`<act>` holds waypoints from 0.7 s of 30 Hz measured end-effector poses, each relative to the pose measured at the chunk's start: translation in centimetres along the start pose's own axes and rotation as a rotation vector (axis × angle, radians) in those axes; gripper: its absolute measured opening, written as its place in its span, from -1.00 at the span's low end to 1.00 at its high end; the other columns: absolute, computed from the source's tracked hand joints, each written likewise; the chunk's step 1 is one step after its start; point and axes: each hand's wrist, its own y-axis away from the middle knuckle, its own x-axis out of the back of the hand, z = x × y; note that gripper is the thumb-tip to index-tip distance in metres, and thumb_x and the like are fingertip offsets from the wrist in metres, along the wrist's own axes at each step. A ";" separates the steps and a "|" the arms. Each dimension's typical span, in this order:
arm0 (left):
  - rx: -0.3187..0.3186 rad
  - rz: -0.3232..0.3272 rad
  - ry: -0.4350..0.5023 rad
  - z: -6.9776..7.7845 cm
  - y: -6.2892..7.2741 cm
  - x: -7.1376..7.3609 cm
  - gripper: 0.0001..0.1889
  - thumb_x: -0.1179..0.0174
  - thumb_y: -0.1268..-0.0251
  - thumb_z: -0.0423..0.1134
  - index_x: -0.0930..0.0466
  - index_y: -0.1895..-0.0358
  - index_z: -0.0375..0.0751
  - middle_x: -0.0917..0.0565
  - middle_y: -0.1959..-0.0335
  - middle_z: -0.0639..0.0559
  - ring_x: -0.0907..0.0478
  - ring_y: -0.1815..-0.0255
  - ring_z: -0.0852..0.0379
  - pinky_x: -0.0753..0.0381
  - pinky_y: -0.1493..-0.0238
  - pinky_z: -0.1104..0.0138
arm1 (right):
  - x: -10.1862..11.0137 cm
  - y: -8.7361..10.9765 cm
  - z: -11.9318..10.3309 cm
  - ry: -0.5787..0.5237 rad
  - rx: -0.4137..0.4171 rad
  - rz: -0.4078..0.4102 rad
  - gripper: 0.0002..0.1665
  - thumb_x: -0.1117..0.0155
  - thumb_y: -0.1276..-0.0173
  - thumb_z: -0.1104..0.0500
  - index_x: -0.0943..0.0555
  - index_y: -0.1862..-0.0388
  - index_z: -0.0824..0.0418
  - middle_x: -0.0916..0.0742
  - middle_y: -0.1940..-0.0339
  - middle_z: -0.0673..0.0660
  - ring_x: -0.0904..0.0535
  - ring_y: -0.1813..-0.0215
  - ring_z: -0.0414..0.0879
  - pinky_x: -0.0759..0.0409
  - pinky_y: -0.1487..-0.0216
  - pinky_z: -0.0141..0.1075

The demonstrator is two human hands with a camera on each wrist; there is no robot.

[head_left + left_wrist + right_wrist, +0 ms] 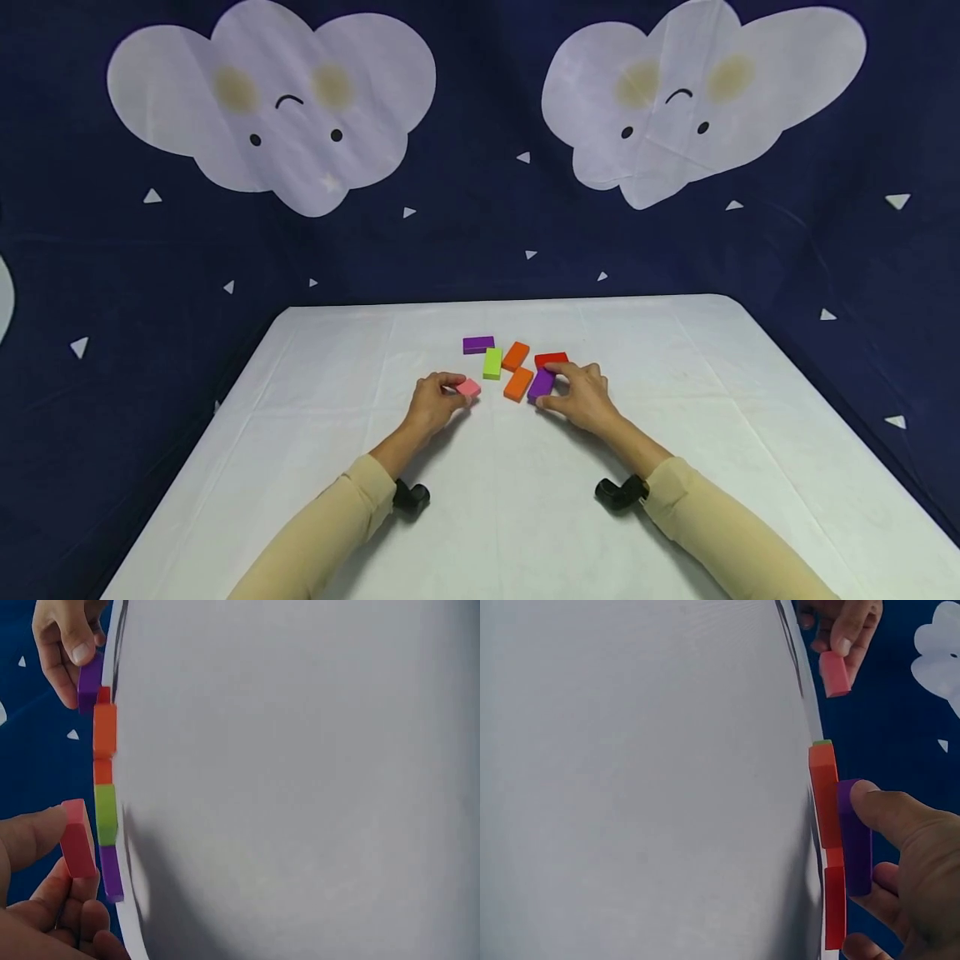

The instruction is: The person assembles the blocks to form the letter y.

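My left hand [432, 403] pinches a pink block [468, 389] between thumb and fingers, left of a loose cluster of blocks. In the left wrist view the pink block [76, 838] is held by its two ends. On the cluster's right side my right hand [583, 398] pinches a purple block [542, 384], thumb at its near end and fingers at its far end. Just behind that one lies a red block [551, 359]. Between the hands are two orange blocks [518, 384] and a lime green block [492, 363]. Another purple block [478, 344] lies at the back left.
All the blocks are on or over a table with a white cloth [480, 500]. Behind its far edge hangs a dark blue backdrop [480, 250] with white clouds and small triangles. A black wrist device [411, 500] sits at the left cuff, another [621, 494] at the right.
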 end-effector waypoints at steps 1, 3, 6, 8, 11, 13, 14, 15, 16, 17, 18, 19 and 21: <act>0.000 0.001 0.008 0.1 0.2 0.0 -0.62 -0.31 -0.02 -0.38 -0.63 0.00 -0.24 -0.57 0.11 -0.14 -0.41 0.18 0.07 -0.37 0.29 0.41 | 0.0 0.1 0.0 -0.003 -0.001 -0.001 -0.18 -0.48 0.03 -0.11 -0.48 -0.26 0.02 -0.61 -0.16 0.18 -0.27 -0.03 0.11 -0.19 0.10 -0.15; 0.003 0.003 0.027 0.3 0.5 0.0 -0.62 -0.30 -0.02 -0.39 -0.63 0.00 -0.24 -0.57 0.11 -0.12 -0.39 0.20 0.09 -0.35 0.31 0.41 | 0.1 0.2 0.0 -0.007 -0.003 -0.002 -0.19 -0.48 0.02 -0.11 -0.48 -0.26 0.02 -0.60 -0.16 0.18 -0.27 -0.02 0.10 -0.18 0.12 -0.17; -0.002 0.014 0.047 0.6 1.1 0.0 -0.63 -0.29 -0.03 -0.38 -0.64 0.01 -0.24 -0.58 0.13 -0.11 -0.36 0.21 0.11 -0.32 0.30 0.42 | 0.3 0.5 -0.1 -0.007 0.007 -0.001 -0.19 -0.47 0.01 -0.12 -0.47 -0.26 0.02 -0.60 -0.16 0.20 -0.26 -0.01 0.10 -0.17 0.15 -0.19; -0.008 0.018 0.061 0.8 1.5 -0.2 -0.64 -0.29 -0.03 -0.38 -0.64 0.02 -0.24 -0.58 0.13 -0.12 -0.35 0.21 0.10 -0.31 0.30 0.41 | 0.4 0.7 -0.1 -0.013 0.009 0.002 -0.19 -0.47 0.01 -0.12 -0.47 -0.26 0.02 -0.60 -0.15 0.20 -0.26 -0.01 0.09 -0.17 0.15 -0.19; -0.013 0.017 0.087 1.2 2.3 -0.5 -0.66 -0.28 -0.04 -0.38 -0.64 0.03 -0.24 -0.59 0.13 -0.11 -0.32 0.22 0.10 -0.29 0.29 0.39 | 0.6 0.9 -0.2 -0.021 0.010 0.007 -0.20 -0.47 0.02 -0.12 -0.48 -0.25 0.02 -0.60 -0.14 0.20 -0.26 0.00 0.09 -0.17 0.16 -0.20; -0.019 0.012 0.105 1.4 2.8 -0.7 -0.67 -0.27 -0.04 -0.39 -0.64 0.04 -0.24 -0.59 0.13 -0.11 -0.30 0.21 0.09 -0.27 0.27 0.37 | 0.7 1.1 -0.2 -0.026 0.007 0.011 -0.20 -0.47 0.02 -0.12 -0.49 -0.25 0.01 -0.61 -0.13 0.20 -0.26 0.01 0.09 -0.17 0.17 -0.20; -0.019 0.010 0.114 1.6 3.1 -0.8 -0.67 -0.27 -0.05 -0.39 -0.64 0.04 -0.24 -0.58 0.13 -0.10 -0.28 0.21 0.10 -0.26 0.26 0.37 | 0.7 1.2 -0.2 -0.030 0.007 0.012 -0.20 -0.47 0.02 -0.12 -0.49 -0.24 0.01 -0.61 -0.12 0.20 -0.26 0.01 0.10 -0.17 0.18 -0.21; -0.020 0.007 0.120 1.7 3.4 -1.0 -0.68 -0.27 -0.05 -0.39 -0.64 0.05 -0.24 -0.58 0.13 -0.09 -0.28 0.21 0.10 -0.26 0.26 0.36 | 0.8 1.3 -0.2 -0.032 0.005 0.012 -0.21 -0.47 0.02 -0.12 -0.49 -0.24 0.01 -0.60 -0.10 0.21 -0.26 0.01 0.10 -0.17 0.18 -0.21; -0.027 0.004 0.124 1.8 3.6 -1.1 -0.68 -0.26 -0.05 -0.39 -0.64 0.05 -0.25 -0.58 0.13 -0.10 -0.28 0.21 0.09 -0.26 0.27 0.36 | 0.8 1.4 -0.2 -0.035 0.005 0.014 -0.21 -0.47 0.03 -0.12 -0.49 -0.24 0.02 -0.61 -0.09 0.21 -0.26 0.02 0.11 -0.16 0.18 -0.21; -0.030 0.001 0.128 1.9 3.9 -1.3 -0.68 -0.26 -0.05 -0.39 -0.64 0.05 -0.25 -0.58 0.14 -0.10 -0.27 0.22 0.09 -0.26 0.28 0.36 | 0.9 1.5 -0.2 -0.037 0.008 0.014 -0.20 -0.47 0.03 -0.12 -0.49 -0.24 0.02 -0.61 -0.09 0.21 -0.26 0.02 0.11 -0.16 0.18 -0.22; -0.032 -0.003 0.132 2.0 4.1 -1.4 -0.68 -0.26 -0.05 -0.40 -0.64 0.05 -0.25 -0.58 0.14 -0.10 -0.27 0.22 0.10 -0.26 0.28 0.37 | 0.9 1.6 -0.2 -0.038 0.008 0.016 -0.20 -0.47 0.03 -0.12 -0.49 -0.24 0.02 -0.61 -0.08 0.21 -0.27 0.02 0.11 -0.16 0.18 -0.22; -0.032 -0.005 0.135 2.1 4.3 -1.6 -0.68 -0.26 -0.04 -0.40 -0.64 0.05 -0.25 -0.58 0.15 -0.10 -0.27 0.23 0.10 -0.26 0.29 0.37 | 1.0 1.7 -0.2 -0.036 0.014 0.018 -0.21 -0.47 0.02 -0.12 -0.49 -0.24 0.03 -0.61 -0.08 0.21 -0.27 0.02 0.11 -0.16 0.18 -0.21; -0.041 -0.005 0.132 2.2 4.7 -2.0 -0.67 -0.26 -0.03 -0.39 -0.64 0.05 -0.25 -0.58 0.15 -0.10 -0.26 0.24 0.11 -0.26 0.30 0.38 | 1.1 1.8 -0.2 -0.036 0.021 0.019 -0.21 -0.47 0.02 -0.11 -0.49 -0.24 0.04 -0.62 -0.08 0.21 -0.27 0.02 0.11 -0.16 0.17 -0.21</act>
